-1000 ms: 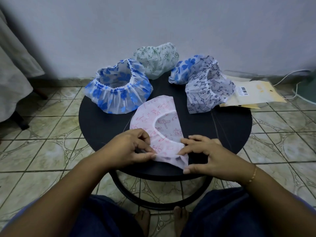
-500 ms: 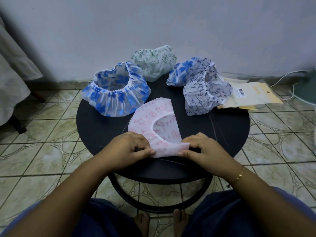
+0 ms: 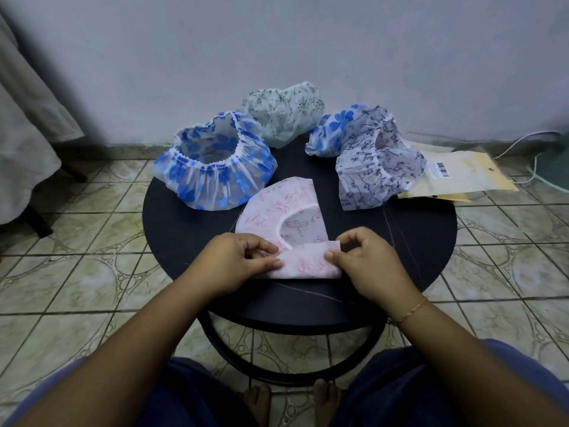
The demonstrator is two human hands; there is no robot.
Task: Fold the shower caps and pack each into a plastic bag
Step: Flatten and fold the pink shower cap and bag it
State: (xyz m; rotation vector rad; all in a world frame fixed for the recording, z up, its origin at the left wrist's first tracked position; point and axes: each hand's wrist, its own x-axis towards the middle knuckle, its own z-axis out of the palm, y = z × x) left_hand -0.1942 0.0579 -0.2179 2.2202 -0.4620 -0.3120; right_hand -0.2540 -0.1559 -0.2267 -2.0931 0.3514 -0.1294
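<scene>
2 bare feet [image 3: 292,402] showed at the bottom centre of the frame, partly cut off by dark blue trousers [image 3: 191,392] and by the lower ring of the black round table [image 3: 191,229]. Just above them, both forearms reached up into the middle of the frame. The left hand [image 3: 237,260] pinched the left end of the pink shower cap [image 3: 289,217], thumb and fingertips curled on its folded lower flap. The right hand [image 3: 363,260], a thin gold bracelet [image 3: 409,309] on its wrist, pinched the right end of the same flap between thumb and forefinger. That cap lay flat on the near half of the tabletop, folded to a half circle with its bottom edge turned up; the hands hid the corners of the fold.

Farther up, 1 blue-flowered cap [image 3: 215,167] stood open at centre left, touching the pink one. At centre right a dark-sprigged cap [image 3: 375,171] overlapped a second blue-flowered cap [image 3: 332,131], most of which was hidden. A green-patterned cap [image 3: 286,115] sat at the table's far edge. A stack of plastic bags [image 3: 455,174] with a barcode label lay at the right edge; how many could not be told. White cables [image 3: 532,143] ran behind them.
</scene>
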